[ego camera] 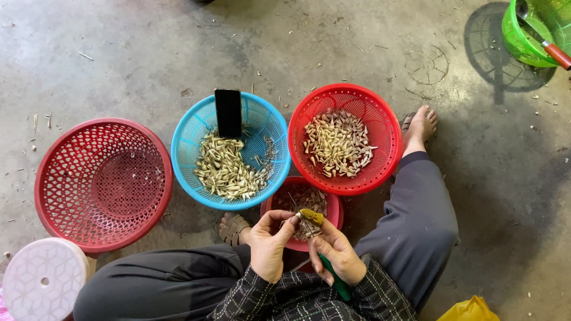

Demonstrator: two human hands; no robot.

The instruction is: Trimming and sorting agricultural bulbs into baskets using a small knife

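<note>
My left hand (267, 244) pinches a small pale clove-like piece (300, 217) between thumb and fingers, over a small red bowl (334, 208) of papery peelings. My right hand (336, 252) grips a green-handled knife (340, 286), its thumb covered by a yellowish guard (311, 216) pressed against the piece. Just beyond sit a blue basket (190, 134) holding pale yellowish pieces and a red basket (380, 122) with whitish ones.
A larger dark red basket (59, 160) lies to the left, and a white round lid (43, 279) at lower left. A dark phone (228, 112) stands in the blue basket. A green basket (523, 41) sits top right, a yellow bag (470, 310) at the bottom. Bare concrete floor surrounds.
</note>
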